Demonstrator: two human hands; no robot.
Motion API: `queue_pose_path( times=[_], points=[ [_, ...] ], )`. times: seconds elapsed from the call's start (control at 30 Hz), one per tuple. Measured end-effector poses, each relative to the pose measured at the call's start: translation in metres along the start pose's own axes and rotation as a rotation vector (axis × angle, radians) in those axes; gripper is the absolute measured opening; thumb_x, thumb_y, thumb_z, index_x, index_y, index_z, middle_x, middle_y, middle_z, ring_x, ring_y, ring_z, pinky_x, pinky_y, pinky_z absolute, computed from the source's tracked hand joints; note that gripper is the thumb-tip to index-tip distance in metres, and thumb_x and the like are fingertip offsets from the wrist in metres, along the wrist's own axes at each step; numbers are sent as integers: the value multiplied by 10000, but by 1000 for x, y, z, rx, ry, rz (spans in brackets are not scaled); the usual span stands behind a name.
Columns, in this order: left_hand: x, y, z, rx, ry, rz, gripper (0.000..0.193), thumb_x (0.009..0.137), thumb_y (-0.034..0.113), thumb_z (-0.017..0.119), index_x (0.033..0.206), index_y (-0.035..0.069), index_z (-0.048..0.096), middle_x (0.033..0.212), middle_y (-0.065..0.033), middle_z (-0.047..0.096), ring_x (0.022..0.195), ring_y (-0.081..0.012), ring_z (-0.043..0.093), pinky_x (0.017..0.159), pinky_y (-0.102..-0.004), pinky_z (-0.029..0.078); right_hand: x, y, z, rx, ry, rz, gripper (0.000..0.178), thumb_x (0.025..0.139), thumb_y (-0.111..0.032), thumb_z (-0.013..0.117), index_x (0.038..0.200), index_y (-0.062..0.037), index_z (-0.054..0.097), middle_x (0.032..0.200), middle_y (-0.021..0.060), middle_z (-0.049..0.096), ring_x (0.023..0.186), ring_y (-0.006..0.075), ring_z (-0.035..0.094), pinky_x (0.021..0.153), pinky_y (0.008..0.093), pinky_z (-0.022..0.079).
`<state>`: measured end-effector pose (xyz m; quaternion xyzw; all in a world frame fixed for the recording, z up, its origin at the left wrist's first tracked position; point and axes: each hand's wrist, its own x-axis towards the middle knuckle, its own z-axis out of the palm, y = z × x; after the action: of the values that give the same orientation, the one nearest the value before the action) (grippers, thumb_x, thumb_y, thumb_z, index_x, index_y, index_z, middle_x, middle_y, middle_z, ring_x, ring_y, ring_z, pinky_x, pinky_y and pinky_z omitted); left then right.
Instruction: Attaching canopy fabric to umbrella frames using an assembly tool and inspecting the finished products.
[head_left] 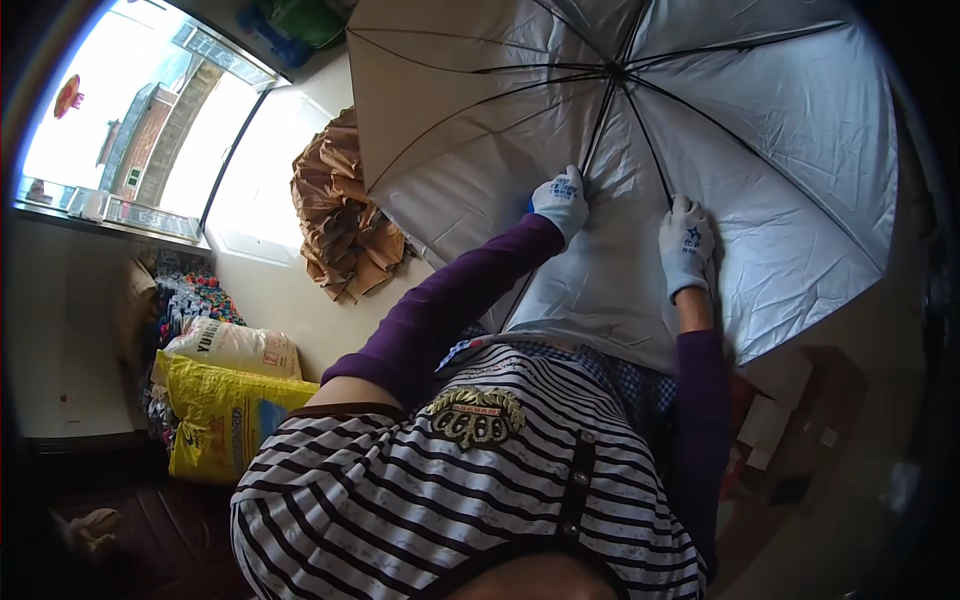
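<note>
A large open umbrella (760, 130) with a silver-grey inner lining and thin black ribs fills the upper right, its inside facing me. My left hand (562, 200), in a white knit glove, grips one rib close to the hub where the ribs meet. Further right, my right hand (686, 243), also gloved in white, presses on the lining over another rib. Both arms wear purple sleeves and reach up from my striped shirt.
A bunched brown fabric (342, 215) hangs against the wall left of the umbrella. A bright window (140, 130) is at the upper left. A yellow sack (220, 420) and a white sack (235, 347) are stacked at the lower left. Brown cardboard boxes (800, 430) stand at the right.
</note>
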<state>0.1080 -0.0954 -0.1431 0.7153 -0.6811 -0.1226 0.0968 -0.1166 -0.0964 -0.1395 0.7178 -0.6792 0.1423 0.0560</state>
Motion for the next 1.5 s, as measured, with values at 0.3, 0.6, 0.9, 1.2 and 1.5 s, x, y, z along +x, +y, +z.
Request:
queue_pose_path(
  times=[0.3,0.6,0.9,1.2,1.5],
  points=[
    [2,-2,-6,-75,-24,-1,363,810,236,596,1100,53,476,1039,-193,645,915,-386,646,761,-464,508,-1,3,-15,125,32,7,243,850,-215,588,1081,-140,599,962,139,629,877,312,622,725,435,518],
    [1,1,-8,-113,38,13,319,799,258,595,1075,112,531,988,-162,661,897,-369,644,749,-461,500,4,18,-28,293,-45,48,200,863,-262,566,980,-103,598,922,153,663,862,328,642,723,457,514],
    [4,1,8,-127,40,64,354,764,241,659,1072,107,546,971,-165,669,890,-353,652,748,-441,503,46,87,-71,375,137,47,324,879,-283,566,1115,-65,611,1002,162,673,859,344,652,760,434,511],
    [17,-22,5,-433,80,299,208,839,128,616,1010,21,670,922,-131,704,845,-240,676,772,-331,512,-46,144,-233,477,794,212,193,882,-75,606,1049,19,626,887,164,671,779,223,653,703,292,508],
    [18,-21,13,-485,2,304,233,858,86,580,1054,1,671,944,-105,712,853,-206,673,804,-311,509,-384,272,-8,98,-190,1105,391,885,-401,577,1009,-37,650,974,251,641,906,377,630,770,451,502]
  ],
)
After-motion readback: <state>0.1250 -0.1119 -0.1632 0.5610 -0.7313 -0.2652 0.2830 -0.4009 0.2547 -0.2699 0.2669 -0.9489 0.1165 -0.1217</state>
